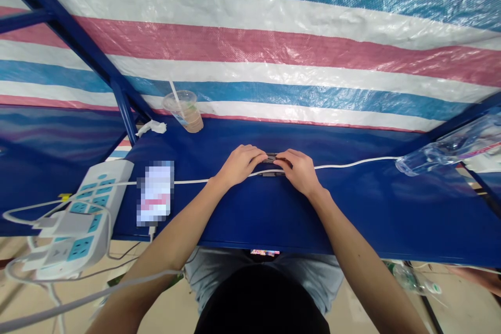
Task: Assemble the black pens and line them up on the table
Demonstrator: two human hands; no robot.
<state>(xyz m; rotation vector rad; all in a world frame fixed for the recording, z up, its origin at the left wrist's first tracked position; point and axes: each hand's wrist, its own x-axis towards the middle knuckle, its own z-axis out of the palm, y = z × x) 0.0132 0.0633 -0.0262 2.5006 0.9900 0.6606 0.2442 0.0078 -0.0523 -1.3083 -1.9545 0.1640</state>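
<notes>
Head view, left hand (239, 165), right hand (297, 170), white cable (348, 165)

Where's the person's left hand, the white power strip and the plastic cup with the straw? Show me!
Left hand (239, 166), head view, on the back of the hand.
White power strip (88, 221), head view, on the middle of its top.
Plastic cup (187, 116), head view, on its side, over the brownish drink.

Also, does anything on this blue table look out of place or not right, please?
The white power strip looks oddest: it lies across the left corner of the blue table, partly hanging past the edge, with cables looping down. A clear plastic bottle also lies on its side at the right end.
</notes>
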